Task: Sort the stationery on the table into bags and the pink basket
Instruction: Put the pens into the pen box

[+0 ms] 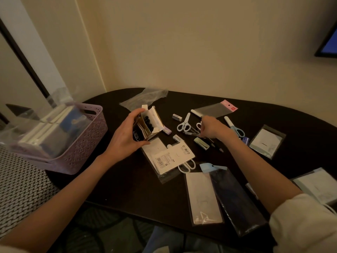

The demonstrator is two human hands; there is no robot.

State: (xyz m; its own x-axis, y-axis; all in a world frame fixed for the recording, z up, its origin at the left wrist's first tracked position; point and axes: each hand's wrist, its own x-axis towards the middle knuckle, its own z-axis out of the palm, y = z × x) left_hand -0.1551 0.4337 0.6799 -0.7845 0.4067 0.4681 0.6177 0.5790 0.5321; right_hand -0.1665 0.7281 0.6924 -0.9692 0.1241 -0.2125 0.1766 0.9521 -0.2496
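Observation:
My left hand (125,136) holds a small open cardboard box (145,125) with black pen ends showing inside, just above the dark table (127,183). Over a bunch of dark pens (191,133) at the table's middle, my right hand (211,127) has its fingers closed on them. White-handled scissors (184,123) lie just left of that hand. The pink basket (73,143) stands at the table's left end with notebooks in it. A clear bag with a pink header (215,108) lies behind my right hand.
Erasers (177,116), a green eraser (200,142), blue-handled scissors (237,129), a packaged pair of scissors (173,157) and several flat plastic bags (204,198) lie scattered. Another clear bag (145,98) lies at the back. A wall runs close behind the table.

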